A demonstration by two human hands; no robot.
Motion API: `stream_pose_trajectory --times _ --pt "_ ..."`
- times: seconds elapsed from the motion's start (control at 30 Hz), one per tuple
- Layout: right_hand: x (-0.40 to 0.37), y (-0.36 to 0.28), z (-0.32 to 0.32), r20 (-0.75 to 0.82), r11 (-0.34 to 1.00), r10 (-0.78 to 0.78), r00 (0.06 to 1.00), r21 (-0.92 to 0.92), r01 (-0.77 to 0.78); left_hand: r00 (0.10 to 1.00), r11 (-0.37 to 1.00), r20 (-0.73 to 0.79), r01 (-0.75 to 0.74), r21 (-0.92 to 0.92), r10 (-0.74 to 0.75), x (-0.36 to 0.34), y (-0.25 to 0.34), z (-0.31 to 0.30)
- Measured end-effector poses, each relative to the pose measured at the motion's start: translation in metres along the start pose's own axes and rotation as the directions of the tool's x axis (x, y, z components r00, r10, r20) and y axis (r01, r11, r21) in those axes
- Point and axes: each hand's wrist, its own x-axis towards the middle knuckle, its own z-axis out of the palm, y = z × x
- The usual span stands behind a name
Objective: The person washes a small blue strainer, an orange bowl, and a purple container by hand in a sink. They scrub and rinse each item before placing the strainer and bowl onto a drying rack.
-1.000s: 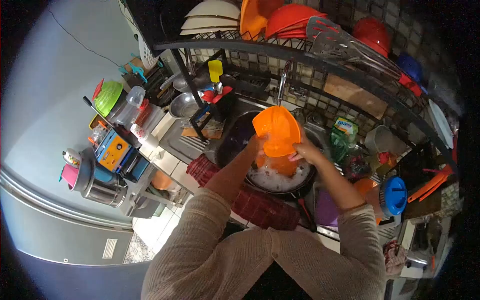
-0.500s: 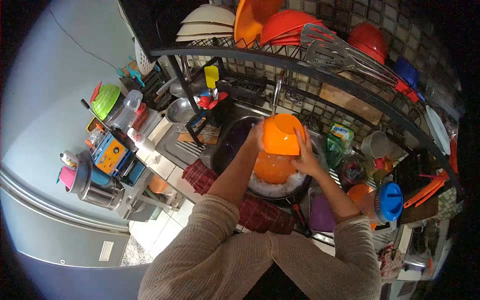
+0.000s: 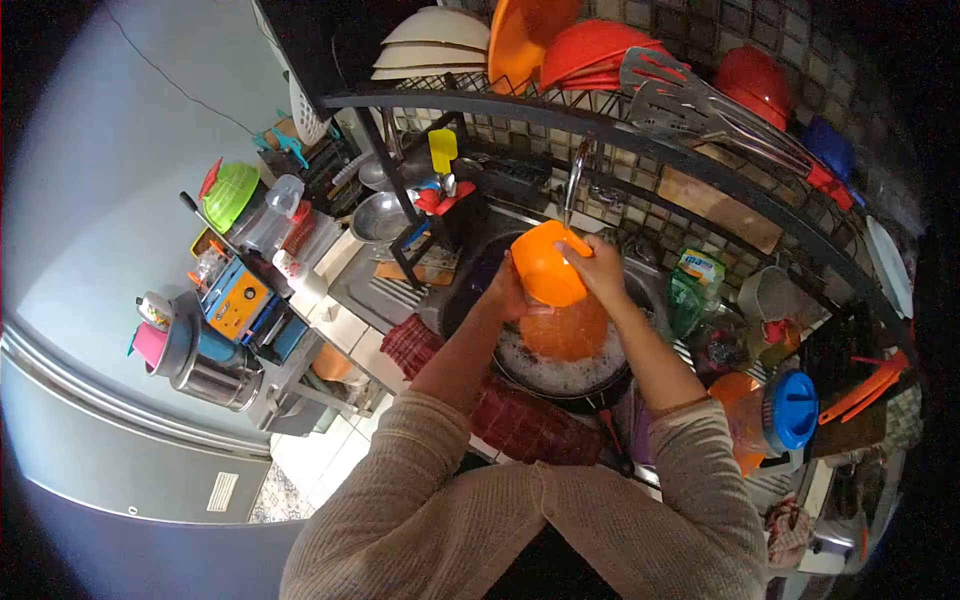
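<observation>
Head view: both hands clamped on the orange bowl (image 3: pixel 548 268), one each side. Left hand (image 3: pixel 510 290) grips its left, lower side; right hand (image 3: pixel 598 268) has its right, upper edge. Bowl is tilted, just below the faucet (image 3: pixel 575 185), above the round black pan (image 3: pixel 618 385). Another orange item (image 3: pixel 565 334) sits in the pan among white suds (image 3: pixel 550 372); its full shape is partly hidden. Dark red cloth (image 3: pixel 530 425) lies along the front edge, nearer the body. Green-and-white pouch (image 3: pixel 692 285) stands right of the pan, blue-lidded container (image 3: pixel 792 410) farther right. Metal bowl (image 3: pixel 382 216) is left of the sink (image 3: pixel 365 298). Black rack (image 3: pixel 560 113) overhead bears white bowls (image 3: pixel 435 42), red bowls (image 3: pixel 600 50) and slotted metal turners (image 3: pixel 690 105) with red on the handles.
</observation>
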Motion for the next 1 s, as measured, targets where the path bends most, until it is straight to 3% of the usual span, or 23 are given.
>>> stream_pose_trajectory --times 0.03,0.1,0.13,0.2,0.23,0.27,0.33,0.37,0.4,0.43,0.47,0.5,0.53,0.57,0.6,0.63,0.67,0.7,0.77,0.9,0.97,1.0 --pt "-0.001 -0.002 0.001 0.003 1.000 -0.002 1.000 0.003 0.002 0.974 0.991 0.217 -0.045 -0.128 0.072 -0.004 0.004 -0.002" --pt "-0.003 -0.006 0.001 0.014 0.974 -0.132 0.991 -0.182 0.132 0.965 0.985 0.253 -0.034 -0.171 0.077 -0.021 0.010 0.007" --pt "-0.005 -0.005 0.001 0.015 0.974 -0.136 0.991 -0.180 0.137 0.952 0.978 0.294 -0.018 -0.209 0.080 -0.029 0.015 0.012" --pt "-0.008 0.001 -0.007 0.135 0.907 -0.351 0.927 -0.199 0.372 0.933 0.982 0.357 0.028 -0.185 0.040 -0.025 0.026 0.002" --pt "-0.004 0.015 -0.009 0.132 0.907 -0.350 0.928 -0.201 0.370 0.909 0.984 0.418 0.079 -0.160 -0.005 -0.025 0.031 0.002" --pt "0.000 0.033 -0.009 0.194 0.947 -0.288 0.938 -0.085 0.308 0.907 0.984 0.420 0.083 -0.159 -0.009 -0.023 0.033 0.004" --pt "-0.005 0.040 -0.013 0.263 0.974 -0.224 0.938 0.019 0.227 0.888 0.993 0.457 -0.098 0.068 0.056 -0.025 0.032 0.014" --pt "-0.008 0.042 -0.011 0.358 0.993 -0.095 0.929 -0.031 0.114 0.886 0.994 0.461 -0.094 0.064 0.054 -0.018 0.025 0.013" --pt "-0.011 0.040 -0.012 0.442 0.996 0.034 0.897 -0.091 0.007 0.860 0.940 0.458 -0.316 0.129 0.226 -0.003 0.014 0.010" --pt "-0.007 0.051 -0.004 0.440 0.995 0.035 0.898 -0.094 0.008 0.889 0.930 0.354 -0.350 0.114 0.291 0.004 0.009 0.017" --pt "0.001 0.064 0.011 0.324 0.996 -0.029 0.946 -0.071 0.055 0.904 0.917 0.244 -0.385 0.108 0.351 0.011 0.004 0.025" --pt "0.008 0.073 0.021 0.201 0.993 -0.090 0.975 -0.052 0.103 0.904 0.916 0.246 -0.385 0.111 0.350 0.017 -0.002 0.030" --pt "0.014 0.061 0.028 0.038 0.993 -0.073 0.997 -0.090 0.076 0.893 0.894 0.111 -0.444 0.058 0.436 0.022 -0.011 0.031" --pt "0.022 0.055 0.036 0.039 0.994 -0.071 0.997 -0.086 0.074 0.861 0.862 -0.031 -0.508 0.013 0.508 0.025 -0.020 0.027" --pt "0.033 0.056 0.046 0.058 0.979 -0.015 0.998 0.205 0.003 0.861 0.862 -0.035 -0.507 0.015 0.508 0.028 -0.030 0.017" --pt "0.034 0.032 0.049 0.091 0.876 0.031 0.995 0.477 -0.071 0.891 0.879 0.004 -0.446 -0.166 0.453 0.024 -0.042 0.008" --pt "0.029 0.009 0.048 0.246 0.692 0.265 0.933 0.625 -0.361 0.900 0.875 0.032 -0.413 -0.254 0.434 0.022 -0.050 0.001" --pt "0.034 0.003 0.056 0.245 0.693 0.258 0.935 0.627 -0.355 0.908 0.865 0.060 -0.372 -0.338 0.414 0.016 -0.057 -0.002" --pt "0.046 0.000 0.068 0.547 0.162 0.321 0.774 0.773 -0.613 0.986 0.955 -0.068 -0.166 -0.247 0.154 -0.012 -0.065 0.004" --pt "0.054 -0.014 0.067 0.652 0.026 0.204 0.730 0.742 -0.670 0.944 0.955 -0.233 -0.268 -0.125 0.234 0.001 -0.078 -0.024" --pt "0.054 -0.022 0.062 0.664 0.043 0.191 0.723 0.730 -0.682 0.960 0.939 -0.087 -0.278 -0.200 0.266 0.005 -0.072 -0.040" --pt "0.055 -0.023 0.060 0.688 0.133 0.150 0.710 0.697 -0.705 0.960 0.933 -0.039 -0.279 -0.227 0.277 0.004 -0.069 -0.044"
